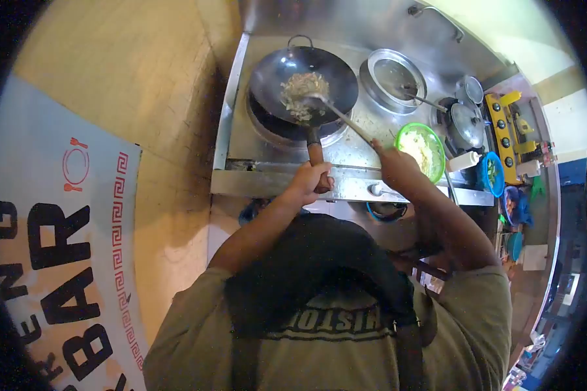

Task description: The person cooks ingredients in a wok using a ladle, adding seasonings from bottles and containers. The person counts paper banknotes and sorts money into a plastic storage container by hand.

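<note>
My left hand is closed round the wooden handle of a dark wok, which rests over the left burner. Sliced food lies in the wok. My right hand grips the far end of a long ladle, and the ladle's head is in the wok, touching the food. Right beside my right hand stands a green bowl with pale shredded food in it.
Behind the bowl a round metal pan holds another ladle. Farther right are a lidded pot, a white squeeze bottle, a blue basket and a yellow stove. A steel counter edge runs in front.
</note>
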A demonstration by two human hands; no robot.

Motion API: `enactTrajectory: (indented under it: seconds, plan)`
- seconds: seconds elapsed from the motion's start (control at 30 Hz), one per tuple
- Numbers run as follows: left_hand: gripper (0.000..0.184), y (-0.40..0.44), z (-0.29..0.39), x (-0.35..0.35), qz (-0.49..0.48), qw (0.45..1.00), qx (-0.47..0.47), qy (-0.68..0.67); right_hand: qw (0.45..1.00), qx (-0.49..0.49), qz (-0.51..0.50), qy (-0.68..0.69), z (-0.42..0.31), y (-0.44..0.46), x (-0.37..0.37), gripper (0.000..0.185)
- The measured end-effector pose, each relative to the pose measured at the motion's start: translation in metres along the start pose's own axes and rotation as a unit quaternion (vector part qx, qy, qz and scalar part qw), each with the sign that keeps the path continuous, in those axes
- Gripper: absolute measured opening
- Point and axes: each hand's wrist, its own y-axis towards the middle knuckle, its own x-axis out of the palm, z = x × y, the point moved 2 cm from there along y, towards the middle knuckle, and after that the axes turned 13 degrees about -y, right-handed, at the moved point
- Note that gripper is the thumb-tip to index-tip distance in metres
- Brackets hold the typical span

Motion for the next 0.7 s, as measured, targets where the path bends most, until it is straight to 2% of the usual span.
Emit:
enactTrajectory:
  seconds: [0.1, 0.17, 0.3, 0.37, 0.4, 0.43, 0.5, 0.53, 0.57, 0.63, 0.7]
  plan:
    - [0.018, 0.006, 0.004, -0.009, -0.008, 1.0, -0.002, 0.006, 0.998, 0.044, 0.033, -0.031, -0.017, 0.055, 0.012, 0.041]
    - [0.018, 0.015, 0.002, -0.022, 0.0, 1.0, 0.002, 0.02, 0.996, 0.036, 0.072, 0.03, -0.028, 0.08, 0.02, 0.041]
    - [0.018, 0.014, 0.012, -0.035, -0.007, 1.0, -0.013, 0.017, 0.995, -0.012, 0.095, -0.021, -0.048, 0.052, 0.021, 0.053]
    - [0.016, 0.009, 0.018, -0.04, -0.011, 0.999, -0.014, 0.028, 0.997, 0.001, 0.038, -0.065, -0.044, 0.028, 0.023, 0.052]
    - [0.016, 0.007, 0.015, -0.041, -0.01, 1.0, -0.015, 0.024, 0.995, -0.003, 0.085, -0.058, -0.037, 0.031, 0.03, 0.052]
    - [0.015, 0.007, 0.016, -0.038, -0.011, 0.999, -0.012, 0.031, 0.994, -0.003, 0.088, -0.061, -0.034, 0.048, 0.035, 0.052]
    - [0.013, 0.006, 0.018, -0.037, -0.012, 0.999, -0.009, 0.043, 0.99, 0.026, 0.131, 0.041, -0.026, 0.087, 0.037, 0.052]
    - [0.013, 0.007, 0.019, -0.038, -0.011, 0.999, -0.021, 0.046, 0.992, 0.048, 0.088, 0.076, -0.024, 0.089, 0.015, 0.047]
    - [0.013, 0.008, 0.021, -0.04, -0.01, 0.998, -0.034, 0.05, 0.991, 0.051, 0.091, 0.079, -0.02, 0.085, 0.006, 0.047]
    - [0.013, 0.014, 0.021, -0.047, -0.019, 0.998, -0.027, 0.044, 0.983, -0.022, 0.122, 0.137, -0.014, 0.07, -0.006, 0.041]
    - [0.013, 0.017, 0.018, -0.052, -0.027, 0.999, -0.019, 0.032, 0.975, -0.024, 0.116, 0.185, -0.009, 0.035, -0.014, 0.038]
